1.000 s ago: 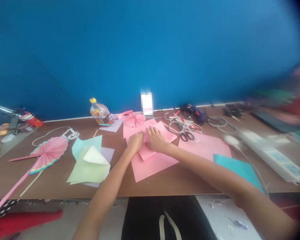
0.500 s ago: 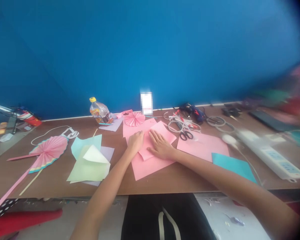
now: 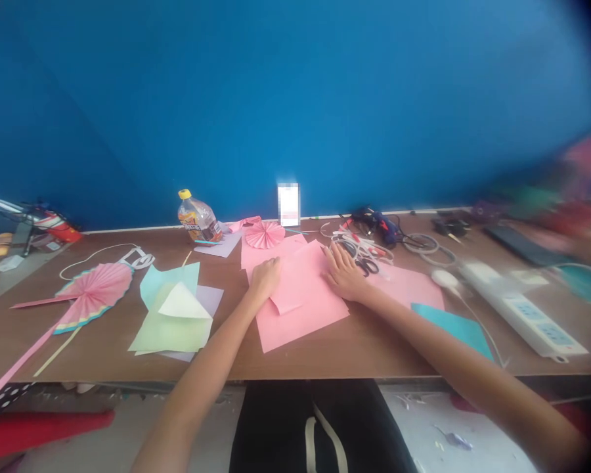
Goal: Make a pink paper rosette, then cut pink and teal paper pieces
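Our right fingers [image 3: 335, 259] are spread wide at the right edge of the pink sheet [image 3: 312, 276]; our left fingers [image 3: 270, 268] curl at its left edge, and whether they pinch it we cannot tell. Uneven pressure from us could skew it or set a stray crease, we judge. Plain and matte, it lies over a second pink sheet [image 3: 280, 336] on the desk [image 3: 359, 355], its near-left part seemingly curled

soft light, right edge blurred
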A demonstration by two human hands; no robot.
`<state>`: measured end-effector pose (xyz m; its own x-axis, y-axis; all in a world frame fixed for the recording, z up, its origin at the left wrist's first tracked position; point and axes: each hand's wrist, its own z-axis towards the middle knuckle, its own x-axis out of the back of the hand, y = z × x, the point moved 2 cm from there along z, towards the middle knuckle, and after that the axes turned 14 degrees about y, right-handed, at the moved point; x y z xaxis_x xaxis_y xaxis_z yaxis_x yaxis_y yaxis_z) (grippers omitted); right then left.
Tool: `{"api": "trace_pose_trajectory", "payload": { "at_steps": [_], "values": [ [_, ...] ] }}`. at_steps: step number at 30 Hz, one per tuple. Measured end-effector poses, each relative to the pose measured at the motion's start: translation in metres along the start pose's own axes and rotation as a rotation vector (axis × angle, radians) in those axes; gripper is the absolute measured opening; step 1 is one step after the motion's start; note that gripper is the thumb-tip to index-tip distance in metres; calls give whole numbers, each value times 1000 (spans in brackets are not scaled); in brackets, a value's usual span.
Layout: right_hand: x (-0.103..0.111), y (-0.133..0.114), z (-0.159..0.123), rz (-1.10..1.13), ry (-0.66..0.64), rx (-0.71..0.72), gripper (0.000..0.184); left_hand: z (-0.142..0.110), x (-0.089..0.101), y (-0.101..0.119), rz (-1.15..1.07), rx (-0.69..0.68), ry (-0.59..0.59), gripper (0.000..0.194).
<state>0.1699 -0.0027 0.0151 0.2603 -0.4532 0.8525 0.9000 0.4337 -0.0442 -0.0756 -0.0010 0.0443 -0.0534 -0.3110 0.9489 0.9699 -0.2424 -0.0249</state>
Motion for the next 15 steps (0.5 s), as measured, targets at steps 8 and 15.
{"api": "trace_pose_trajectory", "payload": {
  "at_steps": [8, 15],
  "values": [
    [-18, -62, 18, 141, -28, 63, 78, 4, 1, -2, -5, 11, -23, 35],
    [-24, -62, 15, 137, -65, 66, 70, 0, 10, 32, -45, 76, 210, 45]
  ]
}}
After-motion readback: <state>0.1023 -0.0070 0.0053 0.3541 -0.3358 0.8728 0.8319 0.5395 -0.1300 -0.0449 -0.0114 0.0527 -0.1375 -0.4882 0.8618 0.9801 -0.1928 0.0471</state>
